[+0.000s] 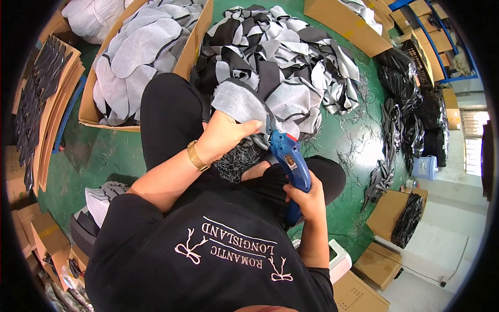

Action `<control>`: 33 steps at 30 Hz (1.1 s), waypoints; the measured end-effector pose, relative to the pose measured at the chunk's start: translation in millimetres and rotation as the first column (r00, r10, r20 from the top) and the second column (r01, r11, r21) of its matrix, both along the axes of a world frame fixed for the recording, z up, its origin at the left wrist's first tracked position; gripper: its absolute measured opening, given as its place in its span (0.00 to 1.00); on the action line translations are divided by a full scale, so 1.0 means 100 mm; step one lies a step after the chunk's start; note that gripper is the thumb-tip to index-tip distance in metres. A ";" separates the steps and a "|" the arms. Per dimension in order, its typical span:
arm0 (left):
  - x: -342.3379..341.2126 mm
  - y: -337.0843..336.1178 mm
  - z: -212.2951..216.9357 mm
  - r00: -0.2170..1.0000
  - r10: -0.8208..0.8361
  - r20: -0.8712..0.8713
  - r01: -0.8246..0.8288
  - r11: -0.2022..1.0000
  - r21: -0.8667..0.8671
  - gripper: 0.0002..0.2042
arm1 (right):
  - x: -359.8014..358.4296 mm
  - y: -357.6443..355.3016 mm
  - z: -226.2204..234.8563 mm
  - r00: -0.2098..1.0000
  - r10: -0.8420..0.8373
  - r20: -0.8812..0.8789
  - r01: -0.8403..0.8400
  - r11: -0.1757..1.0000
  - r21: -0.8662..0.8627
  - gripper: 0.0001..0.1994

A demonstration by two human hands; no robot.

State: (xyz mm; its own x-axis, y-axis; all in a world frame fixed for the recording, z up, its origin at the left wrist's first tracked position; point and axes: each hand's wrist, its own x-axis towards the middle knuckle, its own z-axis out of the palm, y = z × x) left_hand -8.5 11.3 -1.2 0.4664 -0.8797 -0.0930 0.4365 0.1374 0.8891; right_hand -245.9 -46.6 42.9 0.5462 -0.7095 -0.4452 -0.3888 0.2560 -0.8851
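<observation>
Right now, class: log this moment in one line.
left hand: holds grey fabric piece | right hand: grips blue cutter | fabric pile ahead

Brown cardboard boxes [187, 49] beside the fabric heap, more brown cartons [387, 210] at right.

Fabric pile [291, 57] on floor [353, 145] ahead of seated person; cardboard box [189, 52] of cut pieces to its left; bagged bundles [410, 104] along right.
</observation>
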 end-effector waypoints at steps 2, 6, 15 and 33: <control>0.03 0.01 -0.05 0.996 -0.009 0.083 0.008 1.000 0.008 0.18 | 0.01 -0.02 0.00 1.000 0.002 -0.001 -0.002 1.000 0.002 0.16; 0.08 0.03 -0.05 0.974 -0.097 0.204 0.095 0.995 0.020 0.19 | 0.05 -0.06 0.04 0.998 0.013 0.063 -0.017 0.998 0.058 0.17; 0.02 0.05 0.11 0.981 -0.165 -0.101 0.172 0.983 0.063 0.12 | 0.06 -0.13 0.10 0.989 -0.023 0.146 0.026 0.999 -0.022 0.16; -0.04 0.06 0.06 0.992 -0.125 -0.014 0.126 0.990 0.071 0.08 | -0.11 0.00 0.04 0.998 0.000 0.061 -0.004 0.997 0.072 0.16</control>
